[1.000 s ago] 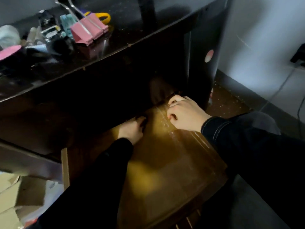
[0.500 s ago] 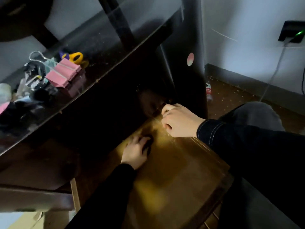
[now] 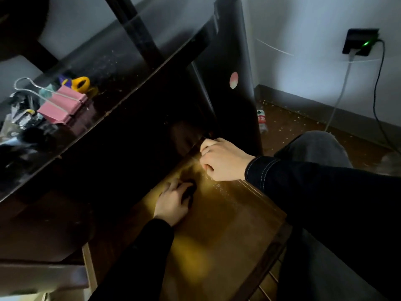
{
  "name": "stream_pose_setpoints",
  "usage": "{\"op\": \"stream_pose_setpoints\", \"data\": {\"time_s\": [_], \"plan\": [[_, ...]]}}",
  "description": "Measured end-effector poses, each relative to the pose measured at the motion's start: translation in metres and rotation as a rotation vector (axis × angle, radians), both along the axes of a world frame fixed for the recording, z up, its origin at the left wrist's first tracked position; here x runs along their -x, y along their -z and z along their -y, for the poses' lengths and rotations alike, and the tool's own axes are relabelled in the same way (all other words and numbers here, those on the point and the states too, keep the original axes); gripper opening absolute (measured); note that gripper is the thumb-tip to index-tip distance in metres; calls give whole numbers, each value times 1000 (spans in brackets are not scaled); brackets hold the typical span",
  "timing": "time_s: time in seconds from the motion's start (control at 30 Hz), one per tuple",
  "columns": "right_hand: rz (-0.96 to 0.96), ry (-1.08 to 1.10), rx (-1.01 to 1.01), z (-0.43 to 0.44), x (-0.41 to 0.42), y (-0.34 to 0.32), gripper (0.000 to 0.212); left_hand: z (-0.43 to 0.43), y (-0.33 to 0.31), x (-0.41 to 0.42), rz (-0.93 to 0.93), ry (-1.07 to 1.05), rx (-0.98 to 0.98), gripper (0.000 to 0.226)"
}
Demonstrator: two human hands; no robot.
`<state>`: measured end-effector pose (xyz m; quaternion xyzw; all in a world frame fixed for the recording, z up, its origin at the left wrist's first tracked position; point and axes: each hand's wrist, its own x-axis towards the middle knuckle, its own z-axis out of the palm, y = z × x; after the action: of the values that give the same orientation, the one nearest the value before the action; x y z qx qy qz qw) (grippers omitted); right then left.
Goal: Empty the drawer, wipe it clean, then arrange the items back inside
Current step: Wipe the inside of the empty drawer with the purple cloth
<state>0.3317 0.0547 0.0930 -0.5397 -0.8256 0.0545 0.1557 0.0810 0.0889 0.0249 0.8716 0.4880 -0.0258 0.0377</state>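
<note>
**Dim corner, drawer pulled out, both hands inside**

Pale wall and a dark skirting board closed off the right side of the scene, where a wall socket (image 3: 360,42) showed a green light and two cables, one white and one black, hung down toward the brown floor. A plastic bottle (image 3: 261,119) with a red label lay on that floor, just beside the desk's black side panel (image 3: 230,51), which carried a round pink sticker (image 3: 234,79).

The glossy dark desktop (image 3: 121,68) held a heap of small items at its left end. A large pink binder clip (image 3: 61,106) lay there with its wire arms folded back, yellow-handled scissors (image 3: 81,83) sat just behind it, and the rest was too blurred to name.

Below the desktop the drawer (image 3: 227,235) stood pulled out toward the person, its bare wooden bottom lit yellow. Pale specks (image 3: 221,189) were scattered near its right wall.

The left hand (image 3: 173,203) lay palm-down on the drawer bottom, its fingers bent over a small dark thing (image 3: 189,191). Whether it gripped this or only pressed on it could not be told. The right hand (image 3: 223,161) sat at the far end of the drawer's right wall, fingers curled tightly over the rim and gripping it. Both arms wore dark sleeves, and a knee in grey trousers (image 3: 314,146) showed beyond the right wrist.
</note>
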Motion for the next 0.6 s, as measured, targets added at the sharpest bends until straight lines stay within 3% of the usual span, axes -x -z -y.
{"op": "stream_pose_setpoints", "data": {"time_s": [0.17, 0.27, 0.37, 0.5, 0.6], "plan": [[-25, -3, -4, -4, -2, 6, 16, -61, -3, -38, 203, -287, 173, 45], [-27, -1, 3, -5, -2, 5, 17, -57, -1, -53, 209, -345, 67, 47], [-13, 3, 5, -3, -1, 3, 17, -30, 0, -45, 98, -231, 9, 49], [-5, 6, 4, -2, -1, 2, 17, 13, -2, -12, 99, 98, 63, 46], [-10, 0, -1, -4, 0, 5, 17, -17, -6, -8, 110, 35, 96, 42]]}}
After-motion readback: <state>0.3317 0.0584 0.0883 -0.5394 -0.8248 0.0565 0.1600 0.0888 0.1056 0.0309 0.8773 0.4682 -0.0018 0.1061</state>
